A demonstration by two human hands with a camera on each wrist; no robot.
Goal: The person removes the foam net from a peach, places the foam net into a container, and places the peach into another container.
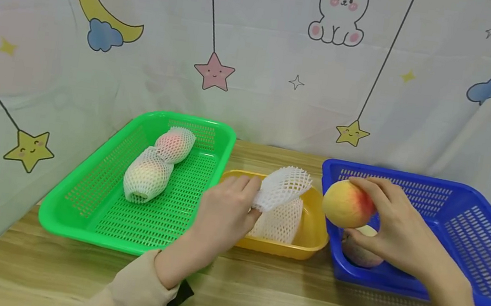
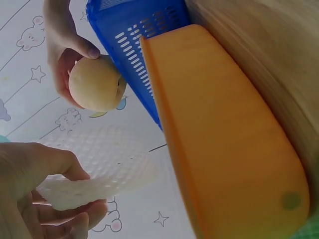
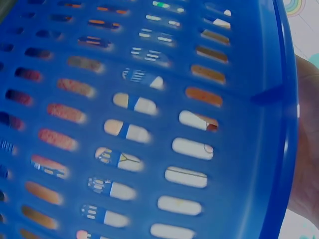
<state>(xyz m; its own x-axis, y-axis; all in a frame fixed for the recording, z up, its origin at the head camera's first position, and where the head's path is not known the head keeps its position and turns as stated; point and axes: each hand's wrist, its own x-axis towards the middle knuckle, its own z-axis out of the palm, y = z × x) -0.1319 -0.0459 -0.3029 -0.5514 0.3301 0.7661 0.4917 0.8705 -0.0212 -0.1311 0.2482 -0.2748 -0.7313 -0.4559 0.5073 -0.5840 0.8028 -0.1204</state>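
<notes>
In the head view my left hand (image 1: 226,210) pinches a white foam net sleeve (image 1: 285,186) by one end, above the yellow basket (image 1: 317,219). The left wrist view shows the sleeve hanging loose between thumb and fingers. My right hand (image 1: 396,224) holds a yellow-red peach (image 1: 346,203) over the near left rim of the blue basket (image 1: 396,284). A second peach (image 1: 364,251) lies in that basket, under the held one. More foam netting (image 1: 280,225) sits in the yellow basket. The right wrist view is mostly blocked by the blue basket's wall, with part of the hand at its right.
To the left, a green basket (image 1: 121,245) holds two net-wrapped peaches (image 1: 147,176). All three baskets stand on a wooden table (image 1: 263,300). A printed curtain (image 1: 279,38) hangs behind them.
</notes>
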